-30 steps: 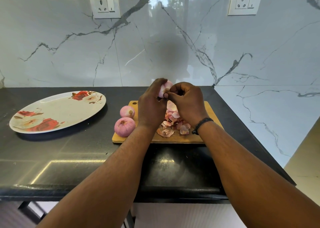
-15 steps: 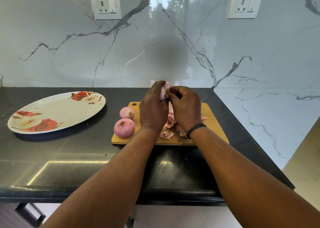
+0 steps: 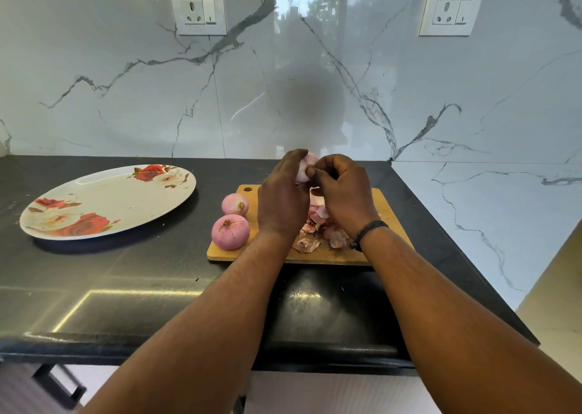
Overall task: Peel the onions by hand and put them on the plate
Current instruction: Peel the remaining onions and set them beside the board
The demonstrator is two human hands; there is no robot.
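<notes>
Two bare forearms reach forward from the near edge across the dark tabletop, meeting above a wooden cutting board. Left hand — fingers curled round a pale pink onion, holding it raised above the board's far end. Right hand — fingers bent, thumb and fingertips pinching at the top of the same onion where the skin meets the left thumb; a dark cord bracelet circles the right wrist. Below the hands, a heap of loose pink peels lies on the middle of the board. Two further onions sit at the board's left edge: the larger onion nearer, overhanging the board corner, and the smaller onion just behind it, close but whether touching cannot be told. Well apart to the left, an oval plate printed with red roses rests on the tabletop, holding no onions. Behind, a marble-patterned wall carries two switch sockets.
</notes>
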